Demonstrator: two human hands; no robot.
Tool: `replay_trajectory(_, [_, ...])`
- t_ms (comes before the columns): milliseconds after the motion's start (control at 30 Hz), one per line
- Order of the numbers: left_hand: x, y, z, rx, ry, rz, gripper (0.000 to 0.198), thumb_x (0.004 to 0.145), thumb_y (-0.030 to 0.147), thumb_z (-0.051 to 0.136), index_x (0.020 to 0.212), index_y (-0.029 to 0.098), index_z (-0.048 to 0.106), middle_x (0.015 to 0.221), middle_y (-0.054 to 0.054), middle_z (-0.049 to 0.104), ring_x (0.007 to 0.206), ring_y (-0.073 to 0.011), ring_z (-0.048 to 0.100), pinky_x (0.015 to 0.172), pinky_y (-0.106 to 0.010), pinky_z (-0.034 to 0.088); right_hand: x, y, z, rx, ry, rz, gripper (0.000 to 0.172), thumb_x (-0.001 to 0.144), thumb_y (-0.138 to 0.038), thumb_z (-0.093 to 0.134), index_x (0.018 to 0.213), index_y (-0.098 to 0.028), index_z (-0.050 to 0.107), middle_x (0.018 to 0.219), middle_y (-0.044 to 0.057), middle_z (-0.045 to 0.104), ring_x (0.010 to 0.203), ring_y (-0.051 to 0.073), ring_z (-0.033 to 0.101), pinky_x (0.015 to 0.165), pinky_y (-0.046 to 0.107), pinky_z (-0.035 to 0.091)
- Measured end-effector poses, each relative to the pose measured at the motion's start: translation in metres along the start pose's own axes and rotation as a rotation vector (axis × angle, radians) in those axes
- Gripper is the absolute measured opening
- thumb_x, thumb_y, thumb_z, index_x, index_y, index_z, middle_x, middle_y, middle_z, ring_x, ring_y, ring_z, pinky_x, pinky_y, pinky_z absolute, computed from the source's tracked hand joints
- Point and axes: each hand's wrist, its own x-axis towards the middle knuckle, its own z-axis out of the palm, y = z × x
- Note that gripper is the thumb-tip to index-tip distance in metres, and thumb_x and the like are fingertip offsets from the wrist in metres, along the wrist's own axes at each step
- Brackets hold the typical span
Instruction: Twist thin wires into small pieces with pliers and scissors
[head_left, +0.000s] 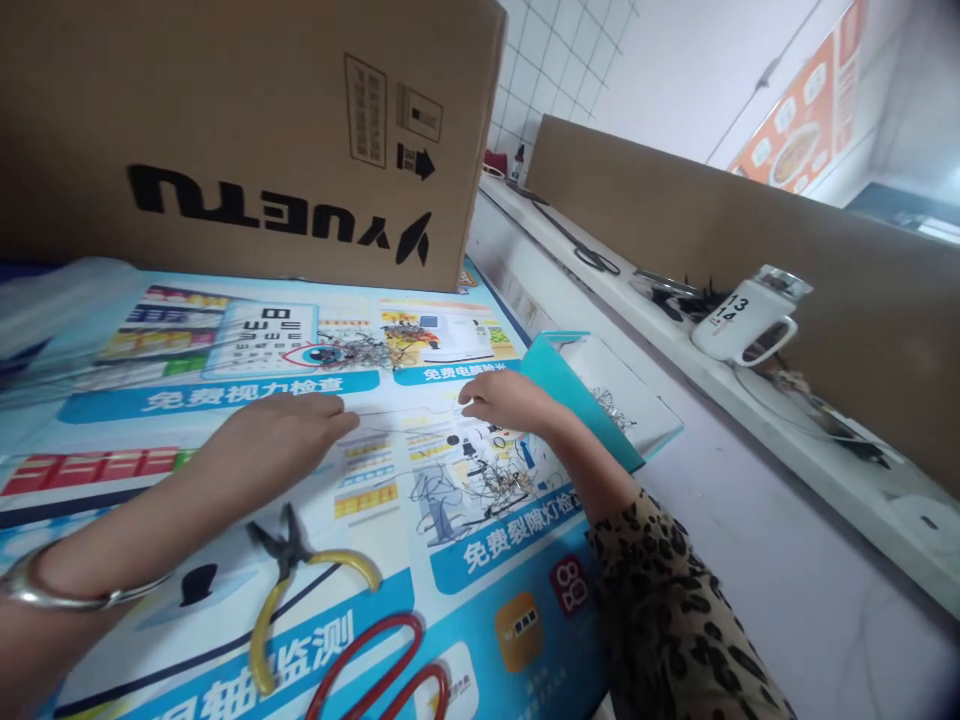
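My left hand (296, 435) is closed in a pinch on one end of a thin wire (405, 411). Opposite it, the fingers of my right hand (506, 398) pinch the other end, so the wire stretches nearly straight between both hands above the printed sheet. Just below my right hand lies a loose tangle of thin dark wire pieces (506, 485). Another heap of wire bits (356, 352) rests farther back. Diagonal pliers (292, 555) with yellow handles lie with jaws apart near my left forearm. Red scissor handles (382, 660) show at the bottom edge; their blades are out of frame.
A large cardboard box (300, 120) stands across the back. Right of my hand sits an open teal box (577, 385) with silvery wire pieces inside. Along the right runs a white ledge (660, 350) bearing a white mug (739, 320) and dark scissors (596, 260). Clear plastic (67, 310) lies left.
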Motion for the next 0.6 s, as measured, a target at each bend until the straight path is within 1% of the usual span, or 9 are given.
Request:
replay_trajectory(67, [-0.004, 0.0, 0.002, 0.067, -0.033, 0.038, 0.023, 0.079, 0.012, 0.04, 0.086, 0.02, 0.061, 0.082, -0.007, 0.059, 0.074, -0.0249, 0.053, 0.064, -0.034, 0.036, -0.011, -0.004, -0.004, -0.032, -0.088, -0.007, 0.018, 0.081, -0.028, 0.055, 0.092, -0.021, 0.068, 0.094, 0.004, 0.067, 0.086, 0.018, 0.057, 0.066, 0.025, 0.034])
replay_trajectory(100, [-0.006, -0.001, 0.002, 0.064, -0.035, 0.04, 0.025, 0.079, 0.012, 0.039, 0.088, 0.021, 0.061, 0.083, -0.007, 0.059, 0.075, -0.025, 0.053, 0.064, -0.034, 0.037, -0.016, -0.008, -0.002, -0.042, -0.132, -0.015, 0.017, 0.08, -0.028, 0.056, 0.089, -0.021, 0.069, 0.091, 0.004, 0.068, 0.084, 0.018, 0.057, 0.065, 0.025, 0.034])
replay_trajectory(167, [-0.009, -0.001, 0.003, 0.028, -0.034, 0.039, 0.025, 0.079, 0.013, 0.039, 0.09, 0.021, 0.061, 0.085, -0.007, 0.06, 0.076, -0.0247, 0.053, 0.066, -0.035, 0.038, -0.025, -0.017, 0.005, -0.049, -0.211, -0.03, 0.017, 0.079, -0.031, 0.056, 0.082, -0.02, 0.069, 0.087, 0.004, 0.068, 0.078, 0.017, 0.058, 0.062, 0.025, 0.034])
replay_trajectory(233, [-0.012, 0.0, 0.003, -0.014, -0.039, 0.029, 0.024, 0.08, 0.014, 0.04, 0.089, 0.021, 0.061, 0.085, -0.007, 0.06, 0.074, -0.0241, 0.054, 0.067, -0.035, 0.038, -0.032, -0.027, 0.016, -0.069, -0.252, -0.039, 0.02, 0.078, -0.037, 0.058, 0.08, -0.02, 0.068, 0.085, 0.004, 0.068, 0.075, 0.018, 0.059, 0.06, 0.025, 0.034])
replay_trajectory(300, [-0.014, 0.001, 0.002, -0.033, -0.041, 0.03, 0.024, 0.08, 0.015, 0.041, 0.089, 0.021, 0.062, 0.084, -0.007, 0.061, 0.074, -0.0243, 0.054, 0.068, -0.036, 0.039, -0.037, -0.036, 0.026, -0.115, -0.261, -0.028, 0.026, 0.076, -0.042, 0.059, 0.082, -0.018, 0.067, 0.087, 0.007, 0.067, 0.075, 0.02, 0.059, 0.059, 0.026, 0.036])
replay_trajectory(367, [-0.015, 0.002, 0.0, -0.021, -0.046, 0.035, 0.024, 0.08, 0.013, 0.041, 0.09, 0.02, 0.061, 0.085, -0.008, 0.061, 0.075, -0.0254, 0.054, 0.068, -0.036, 0.039, -0.041, -0.042, 0.032, -0.158, -0.25, -0.006, 0.029, 0.075, -0.043, 0.059, 0.085, -0.016, 0.066, 0.089, 0.009, 0.067, 0.077, 0.022, 0.06, 0.061, 0.028, 0.038])
replay_trajectory(500, [-0.017, 0.006, -0.006, 0.018, -0.085, 0.028, 0.023, 0.08, 0.012, 0.042, 0.091, 0.019, 0.061, 0.085, -0.007, 0.061, 0.075, -0.025, 0.055, 0.066, -0.035, 0.039, -0.046, -0.049, 0.035, -0.175, -0.235, 0.011, 0.024, 0.078, -0.035, 0.054, 0.082, -0.015, 0.065, 0.087, 0.011, 0.067, 0.077, 0.023, 0.06, 0.062, 0.028, 0.04])
replay_trajectory(600, [-0.018, 0.007, -0.007, 0.029, -0.09, 0.023, 0.02, 0.082, 0.014, 0.042, 0.09, 0.018, 0.06, 0.085, -0.008, 0.062, 0.075, -0.0235, 0.055, 0.068, -0.035, 0.039, -0.051, -0.053, 0.038, -0.198, -0.227, 0.036, 0.02, 0.079, -0.026, 0.049, 0.081, -0.014, 0.064, 0.084, 0.012, 0.067, 0.074, 0.023, 0.061, 0.06, 0.029, 0.041])
